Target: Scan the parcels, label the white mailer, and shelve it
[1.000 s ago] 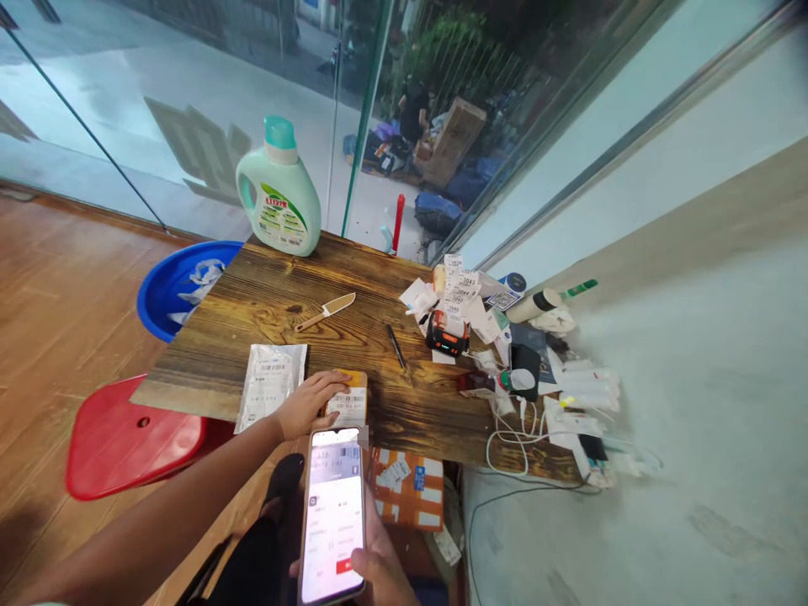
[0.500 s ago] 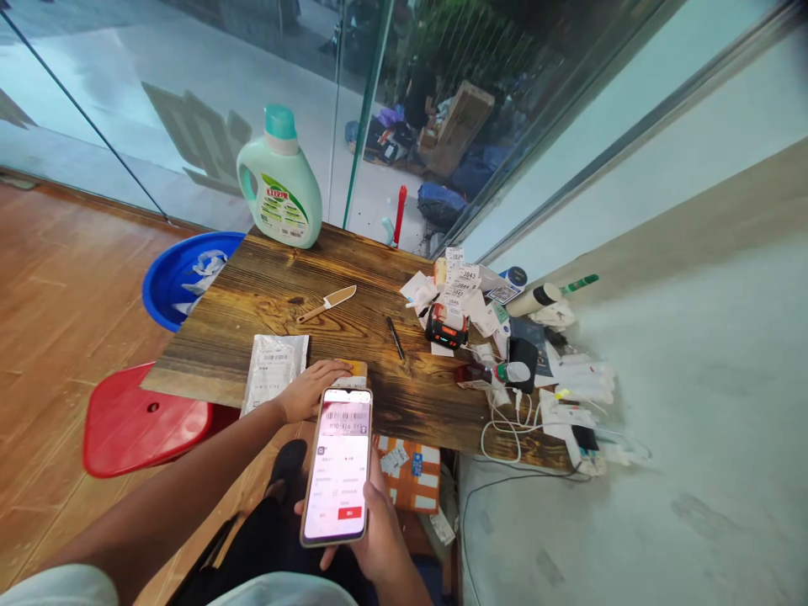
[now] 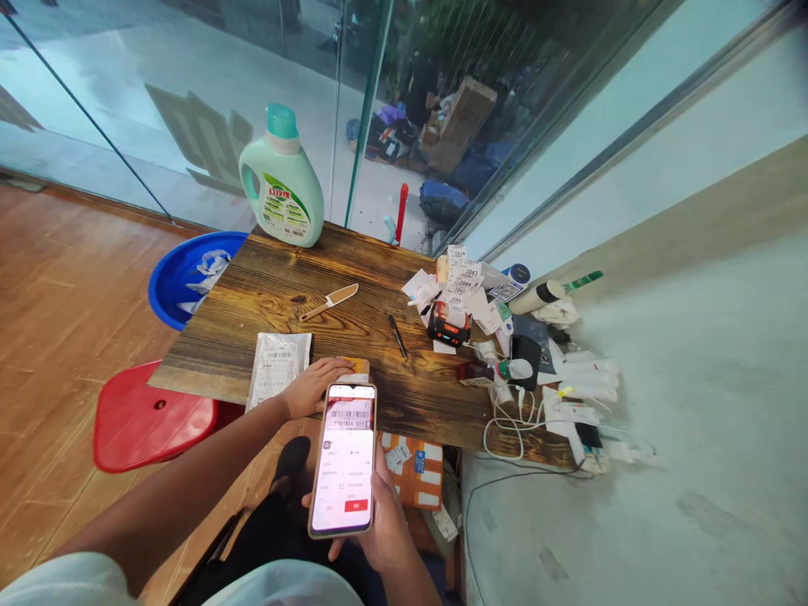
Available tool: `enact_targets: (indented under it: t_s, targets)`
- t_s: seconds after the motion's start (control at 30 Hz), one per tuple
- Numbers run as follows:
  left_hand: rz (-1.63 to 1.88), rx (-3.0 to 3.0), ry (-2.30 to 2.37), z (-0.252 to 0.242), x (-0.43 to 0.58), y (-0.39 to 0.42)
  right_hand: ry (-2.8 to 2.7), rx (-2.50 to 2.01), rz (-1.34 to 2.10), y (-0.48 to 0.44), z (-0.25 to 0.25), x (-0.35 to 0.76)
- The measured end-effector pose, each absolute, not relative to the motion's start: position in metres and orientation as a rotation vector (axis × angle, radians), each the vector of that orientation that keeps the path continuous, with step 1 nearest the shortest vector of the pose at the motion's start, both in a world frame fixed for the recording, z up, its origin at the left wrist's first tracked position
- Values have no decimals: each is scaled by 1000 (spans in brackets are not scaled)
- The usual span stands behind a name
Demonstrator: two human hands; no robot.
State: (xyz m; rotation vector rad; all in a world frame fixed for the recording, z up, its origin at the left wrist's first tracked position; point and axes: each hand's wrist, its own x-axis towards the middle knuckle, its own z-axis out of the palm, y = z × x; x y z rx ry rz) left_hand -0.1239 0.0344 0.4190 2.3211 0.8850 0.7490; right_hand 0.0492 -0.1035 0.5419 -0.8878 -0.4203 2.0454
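Note:
My right hand (image 3: 390, 526) is wrapped round a smartphone (image 3: 342, 471), held upright over the table's front edge. A barcode label shows at the top of its lit screen, with a form and a red button below. My left hand (image 3: 314, 385) lies with fingers stretched out on a small orange-and-white packet (image 3: 359, 369) at the table edge. The phone hides most of that packet. Just left of this hand is a white plastic mailer (image 3: 279, 364) with a printed label. A knife (image 3: 330, 301) with a brown blade and a black pen (image 3: 397, 336) lie farther back.
On the wooden table (image 3: 233, 307) stands a green detergent jug (image 3: 281, 189). A label printer (image 3: 449, 325), paper slips and white cables (image 3: 505, 433) crowd the right end. A blue basin (image 3: 165, 282), a red stool (image 3: 151, 421) and an orange-white box (image 3: 413, 471) are below table height.
The phone has shifted slightly right and up, and the barcode on its screen looks sharper. My left hand keeps its place on the packet. The whole view has moved a little.

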Motion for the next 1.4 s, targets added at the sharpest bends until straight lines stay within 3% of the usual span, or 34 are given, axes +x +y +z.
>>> enact_targets:
  t_s: [0.57, 0.77, 0.93, 1.07, 1.17, 1.4]
  targets:
    - [635, 2401, 1003, 429, -124, 28, -360, -960, 2035, -109, 536, 63]
    - [767, 2378, 1243, 452, -110, -20, -361, -1461, 1622, -86, 491, 106]
    - [1011, 1739, 1716, 446, -82, -40, -789, -1923, 1213, -43, 444, 140]
    - [1088, 1255, 1654, 438, -63, -30, -919, -2010, 943, -22, 444, 135]
    - [1133, 1160, 1602, 438, -56, -25, -1197, -1877, 818, -12, 457, 106]
    - [1117, 1186, 1697, 444, -49, -29, -1382, -1528, 1127, 4, 460, 55]
